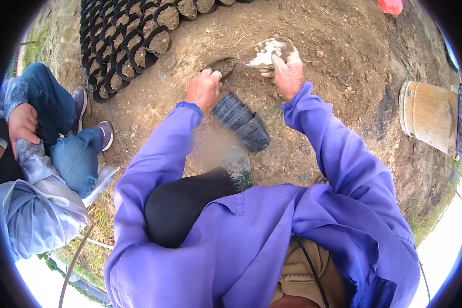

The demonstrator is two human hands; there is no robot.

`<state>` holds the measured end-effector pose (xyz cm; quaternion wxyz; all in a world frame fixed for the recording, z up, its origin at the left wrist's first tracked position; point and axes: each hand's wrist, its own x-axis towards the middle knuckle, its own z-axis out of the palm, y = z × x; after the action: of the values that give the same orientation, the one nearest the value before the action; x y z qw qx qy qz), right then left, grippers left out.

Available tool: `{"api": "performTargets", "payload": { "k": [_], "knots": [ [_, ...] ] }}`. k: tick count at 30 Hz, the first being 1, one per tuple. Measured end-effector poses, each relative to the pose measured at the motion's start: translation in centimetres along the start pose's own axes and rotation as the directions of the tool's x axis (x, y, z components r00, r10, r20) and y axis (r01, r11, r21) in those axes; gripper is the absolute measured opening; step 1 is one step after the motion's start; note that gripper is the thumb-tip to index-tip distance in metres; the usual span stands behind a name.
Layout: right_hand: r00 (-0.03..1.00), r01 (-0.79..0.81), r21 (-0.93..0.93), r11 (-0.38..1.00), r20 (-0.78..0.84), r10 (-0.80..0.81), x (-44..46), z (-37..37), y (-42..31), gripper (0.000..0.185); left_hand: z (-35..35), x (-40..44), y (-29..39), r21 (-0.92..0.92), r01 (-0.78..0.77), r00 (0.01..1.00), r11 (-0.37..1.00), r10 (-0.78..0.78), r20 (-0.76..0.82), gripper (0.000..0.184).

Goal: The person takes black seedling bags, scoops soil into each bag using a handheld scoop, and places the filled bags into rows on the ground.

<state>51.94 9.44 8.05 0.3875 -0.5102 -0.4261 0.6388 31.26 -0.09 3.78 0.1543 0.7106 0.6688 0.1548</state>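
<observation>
My left hand (pixel 204 88) is closed on the rim of a black nursery pot (pixel 224 66), which is tilted over the soil. In my right hand (pixel 287 77) is a shallow round dish (pixel 268 51) with patchy white and brown soiled surfaces, pinched at its right edge with the thumb on top. The dish is just right of the pot, apart from it. Below and between my hands, a nested stack of black nursery pots (pixel 240 121) lies on its side on the ground.
Rows of soil-filled black pots (pixel 133 41) stand at the upper left. A person (pixel 46 138) in jeans crouches at my left. A dirty bucket (pixel 428 115) is at the right. Loose soil (pixel 339 66) covers the ground ahead, and a red object (pixel 390 5) shows at the top.
</observation>
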Motion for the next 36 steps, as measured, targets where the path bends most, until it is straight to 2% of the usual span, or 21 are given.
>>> {"api": "performTargets", "payload": {
  "k": [2,5,8,10,12,13,14,16,17,19,20,21,22,23,25,27,28,29,32,34,36],
  "knots": [
    [0.994,-0.106,0.136,0.985,-0.019,0.110,-0.8,-3.2,-1.0,0.030,-0.2,0.9,-0.5,-0.111,0.035,0.999,0.993,-0.037,-0.018,0.020],
    [0.938,-0.282,0.158,0.946,-0.164,0.306,-2.3,-9.2,0.4,0.028,-1.2,1.7,0.5,-0.226,0.161,0.982,0.961,-0.180,-0.063,0.013],
    [0.848,-0.415,0.181,0.892,-0.279,0.451,-5.0,-15.6,1.9,0.026,-2.0,3.5,-0.5,-0.260,0.217,0.937,0.941,-0.275,-0.216,0.012],
    [0.851,-0.410,0.178,0.894,-0.278,0.446,-6.4,-19.8,1.9,0.025,-2.1,5.4,-3.0,-0.281,0.268,0.874,0.922,-0.355,-0.332,0.015],
    [0.757,-0.486,0.169,0.858,-0.410,0.510,-5.3,-24.3,3.3,0.025,-2.3,7.6,-7.0,-0.067,0.389,0.877,0.919,-0.392,-0.278,0.018],
    [0.776,-0.468,0.164,0.868,-0.394,0.493,-4.4,-25.6,3.1,0.027,-2.8,8.6,-8.5,-0.122,0.467,0.868,0.876,-0.480,-0.127,0.019],
    [0.716,-0.465,0.215,0.859,-0.480,0.508,-2.8,-26.0,3.4,0.027,-2.2,8.8,-9.9,-0.067,0.428,0.895,0.901,-0.433,-0.107,0.023],
    [0.768,-0.392,0.303,0.869,-0.412,0.490,0.8,-24.8,3.6,0.026,-1.6,8.9,-10.2,0.079,0.305,0.945,0.949,-0.291,-0.151,0.033],
    [0.792,-0.360,0.323,0.875,-0.391,0.470,3.0,-23.6,3.6,0.025,-2.2,8.4,-8.0,0.065,0.367,0.921,0.928,-0.352,-0.165,0.047],
    [0.800,-0.344,0.365,0.865,-0.369,0.473,6.6,-22.0,4.8,0.023,-3.6,6.8,-3.6,0.115,0.255,0.939,0.960,-0.218,-0.268,0.060],
    [0.796,-0.341,0.424,0.839,-0.345,0.498,7.3,-21.3,5.1,0.025,-4.4,5.9,-1.9,0.060,0.331,0.932,0.942,-0.317,-0.176,0.059],
    [0.807,-0.306,0.416,0.856,-0.364,0.465,7.3,-21.1,5.0,0.024,-4.3,4.7,-2.0,0.138,0.108,0.979,0.985,-0.081,-0.185,0.058],
    [0.815,-0.275,0.407,0.871,-0.382,0.436,6.9,-20.9,5.1,0.024,-4.2,3.2,-1.8,-0.166,0.474,0.868,0.865,-0.427,0.255,0.059],
    [0.820,-0.248,0.396,0.884,-0.399,0.410,6.2,-20.8,5.2,0.023,-5.3,2.4,0.8,-0.393,0.718,0.675,0.574,-0.436,0.595,0.062],
    [0.889,-0.234,0.396,0.888,-0.282,0.360,4.8,-21.4,4.9,0.021,-3.8,-0.5,1.6,-0.441,0.800,0.519,0.406,-0.101,0.849,0.049],
    [0.942,-0.219,0.421,0.880,-0.145,0.304,3.4,-21.2,4.2,0.019,-2.7,-1.9,1.6,-0.392,0.493,0.713,0.777,-0.102,0.694,0.034],
    [0.940,-0.227,0.393,0.891,-0.151,0.306,3.0,-20.9,3.9,0.019,-2.3,-2.5,1.5,-0.308,0.302,0.792,0.902,-0.058,0.607,0.027],
    [0.938,-0.236,0.363,0.901,-0.155,0.309,2.6,-20.1,3.5,0.019,-4.4,-1.4,3.5,-0.205,0.329,0.815,0.922,-0.168,0.555,0.014],
    [0.948,-0.268,0.281,0.922,-0.093,0.304,1.6,-16.2,1.2,0.019,-5.6,0.3,2.6,-0.159,0.229,0.888,0.960,-0.139,0.439,0.019],
    [0.940,-0.330,0.238,0.913,-0.002,0.340,1.7,-13.6,0.0,0.015,-5.3,0.7,2.1,-0.147,0.213,0.949,0.966,-0.169,0.265,0.020],
    [0.932,-0.361,0.220,0.906,0.065,0.356,1.4,-10.4,-1.6,0.021,-6.2,1.5,3.4,-0.086,0.104,0.994,0.991,-0.101,0.032,0.013]
  ]
}}
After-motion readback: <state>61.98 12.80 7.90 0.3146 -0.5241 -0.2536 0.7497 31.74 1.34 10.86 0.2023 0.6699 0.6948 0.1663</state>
